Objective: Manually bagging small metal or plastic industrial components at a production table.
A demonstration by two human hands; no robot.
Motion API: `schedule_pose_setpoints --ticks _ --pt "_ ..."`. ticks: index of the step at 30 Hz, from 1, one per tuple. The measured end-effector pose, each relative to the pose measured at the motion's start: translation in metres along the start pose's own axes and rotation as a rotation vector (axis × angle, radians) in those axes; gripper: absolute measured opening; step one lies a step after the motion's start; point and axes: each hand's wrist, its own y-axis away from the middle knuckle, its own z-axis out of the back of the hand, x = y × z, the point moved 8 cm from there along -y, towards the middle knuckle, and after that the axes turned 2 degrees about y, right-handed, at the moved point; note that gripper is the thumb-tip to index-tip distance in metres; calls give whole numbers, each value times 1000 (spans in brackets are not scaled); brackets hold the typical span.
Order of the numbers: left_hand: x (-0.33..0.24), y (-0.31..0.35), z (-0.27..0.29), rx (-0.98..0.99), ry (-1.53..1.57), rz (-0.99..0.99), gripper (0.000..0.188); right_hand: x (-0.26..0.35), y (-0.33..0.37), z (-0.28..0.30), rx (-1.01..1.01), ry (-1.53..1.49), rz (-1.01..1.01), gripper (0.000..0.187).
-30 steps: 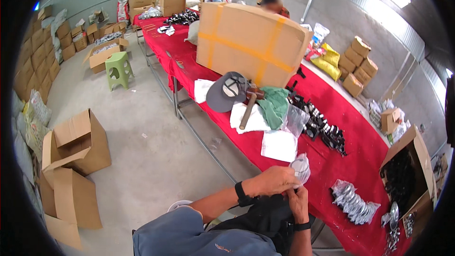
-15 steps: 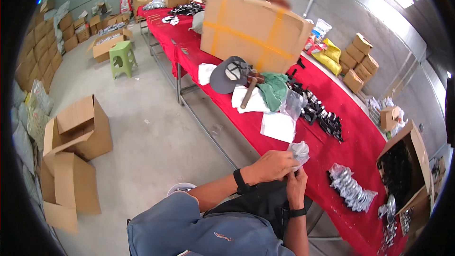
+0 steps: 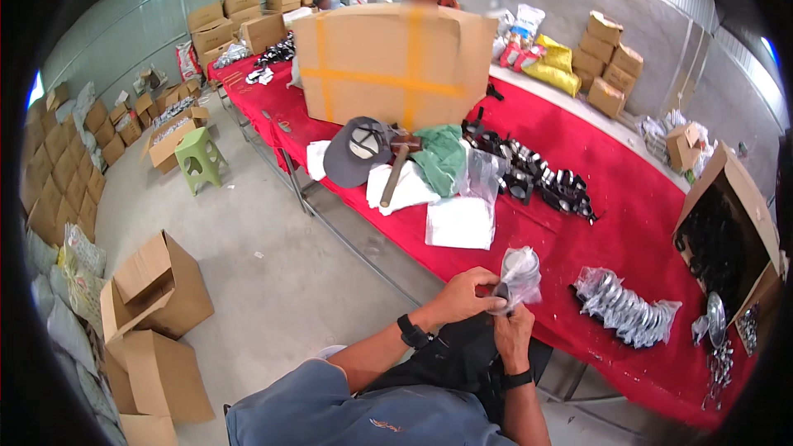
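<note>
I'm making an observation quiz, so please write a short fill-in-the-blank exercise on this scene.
The plastic-wrapped item is held by the left hand and the ____ hand.
The tablecloth is coloured ____.
The stool is coloured ____.
In the picture, the grey cap lies to the hammer's ____.
Missing words: right, red, green, left.

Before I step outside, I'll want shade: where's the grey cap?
Left of centre in the head view, the grey cap lies on the red table, left of the hammer, in front of the big cardboard box.

A workshop — stacked cartons point(image 3: 58, 157), sheet-metal wall point(image 3: 149, 25), long red-clothed table point(image 3: 611, 153), heaped black parts point(image 3: 541, 177)
</note>
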Motion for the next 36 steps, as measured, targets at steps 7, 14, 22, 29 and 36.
schedule_pose_setpoints --ticks 7,14,22,29,36 --pt "26 -34 -29 7 634 255 42 -16 -45 -5 33 -11 111 19" --pt "23 -93 -89 30 683 336 42 -30 -44 55 -161 -43 16 26" --pt "-9 -196 -190 212 -108 -103 37 -90 15 170 -581 89 -178 16" --pt "13 -224 -277 790 -353 -237 34 -116 24 223 -690 99 -220 15" --pt "-10 -237 -252 462 -620 -227 57 -134 13 286 -895 342 -288 35"
